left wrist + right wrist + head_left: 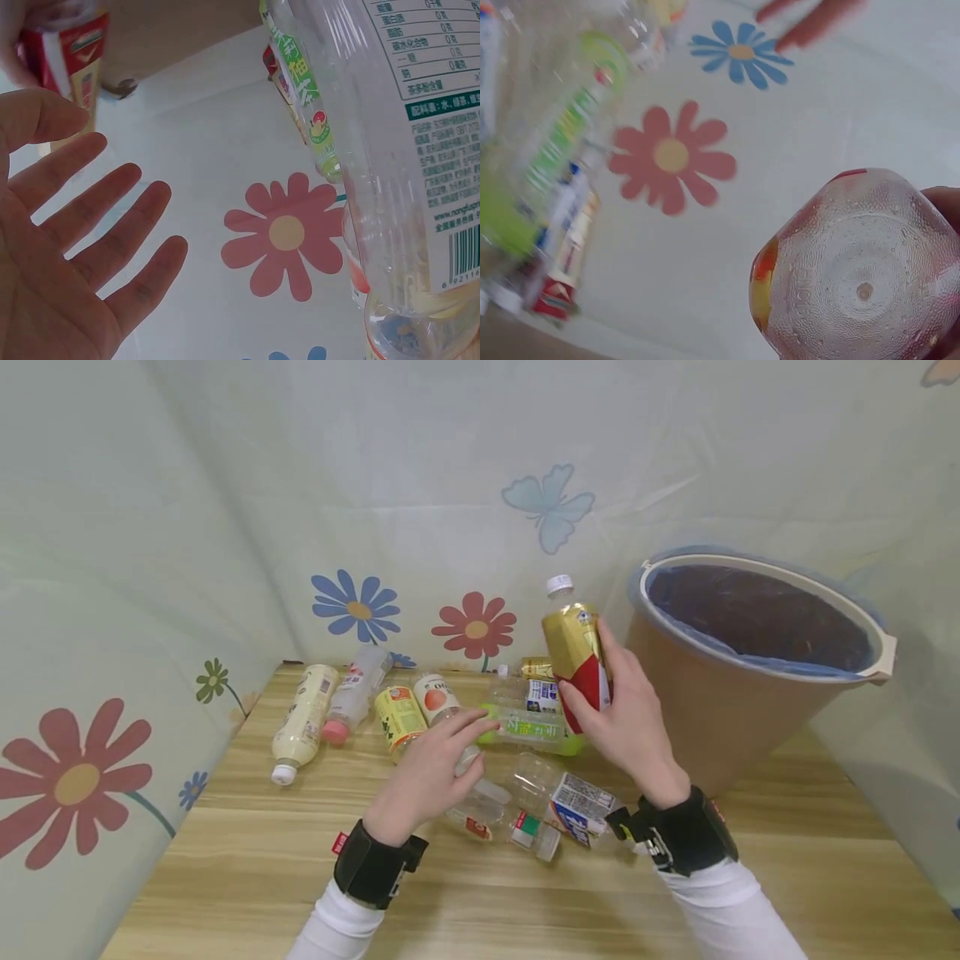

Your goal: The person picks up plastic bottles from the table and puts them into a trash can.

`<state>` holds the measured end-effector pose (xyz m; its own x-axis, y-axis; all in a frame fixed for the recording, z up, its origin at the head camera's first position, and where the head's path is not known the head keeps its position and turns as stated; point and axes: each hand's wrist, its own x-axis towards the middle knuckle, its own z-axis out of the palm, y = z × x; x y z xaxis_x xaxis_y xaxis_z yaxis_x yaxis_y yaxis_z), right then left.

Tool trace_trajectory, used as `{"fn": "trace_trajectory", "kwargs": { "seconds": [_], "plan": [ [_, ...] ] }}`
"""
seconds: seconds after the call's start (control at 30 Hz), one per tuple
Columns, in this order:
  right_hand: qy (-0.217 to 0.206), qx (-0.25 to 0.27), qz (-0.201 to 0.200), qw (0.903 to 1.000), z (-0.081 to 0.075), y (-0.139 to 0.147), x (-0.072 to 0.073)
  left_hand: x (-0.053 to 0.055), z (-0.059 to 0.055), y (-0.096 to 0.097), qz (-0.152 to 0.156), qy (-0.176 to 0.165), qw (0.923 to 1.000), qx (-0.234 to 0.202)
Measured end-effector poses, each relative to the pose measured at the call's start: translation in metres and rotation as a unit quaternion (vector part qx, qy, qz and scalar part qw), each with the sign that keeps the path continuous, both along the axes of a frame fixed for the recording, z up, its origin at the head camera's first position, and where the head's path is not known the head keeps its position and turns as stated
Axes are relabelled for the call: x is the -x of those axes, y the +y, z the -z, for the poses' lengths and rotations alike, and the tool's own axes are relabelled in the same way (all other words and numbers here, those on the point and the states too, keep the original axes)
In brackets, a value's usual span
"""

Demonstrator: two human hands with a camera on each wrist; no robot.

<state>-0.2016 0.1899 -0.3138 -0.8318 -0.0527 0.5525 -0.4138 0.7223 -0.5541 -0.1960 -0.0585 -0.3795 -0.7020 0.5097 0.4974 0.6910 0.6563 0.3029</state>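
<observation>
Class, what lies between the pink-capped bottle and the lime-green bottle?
In the head view, a yellow-labelled bottle and a peach-labelled bottle lie there, the left hand partly hiding them.

At least ten bottles (303, 718) — plus one bin (738, 727), two hands (433, 768), two wristbands (369, 864).

My right hand (637, 718) hides part of the gold-and-red bottle (572, 639) and is itself partly lost behind it. My left hand (429, 767) covers part of the peach bottle (437, 693). I can't tell whether anything lies in the dark of the bin (720, 727). My sleeves (731, 906) run off the bottom edge. From my left wrist, a clear bottle (379, 180) is cut off at top and right; from my right, the clustered bottles (555, 150) blur.
</observation>
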Motion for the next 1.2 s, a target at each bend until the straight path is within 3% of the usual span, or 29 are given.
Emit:
{"fn": "trace_trajectory", "kwargs": {
  "seconds": [0.27, 0.47, 0.6, 0.77, 1.07, 1.2],
  "plan": [
    [0.042, 0.008, 0.073, 0.9964, -0.07, 0.026, 0.014, 0.0, 0.0, 0.001, 0.003, -0.001, 1.0, -0.001],
    [0.049, 0.023, 0.139, 0.9888, -0.096, 0.052, 0.023, -0.001, 0.0, 0.001, 0.001, 0.001, 1.0, -0.003],
    [0.018, 0.011, 0.182, 0.983, -0.101, 0.068, 0.031, 0.0, 0.0, 0.001, 0.0, 0.002, 1.0, -0.004],
    [-0.074, -0.044, 0.203, 0.9755, -0.096, 0.08, 0.038, 0.0, 0.0, 0.0, -0.006, 0.003, 1.0, 0.006],
    [-0.129, -0.144, 0.159, 0.9682, -0.078, 0.077, 0.037, 0.0, -0.001, -0.002, -0.001, -0.006, 1.0, -0.001],
    [-0.106, -0.172, 0.128, 0.971, -0.074, 0.07, 0.037, 0.0, -0.002, -0.003, -0.005, -0.008, 0.9999, -0.003]
  ]
}}
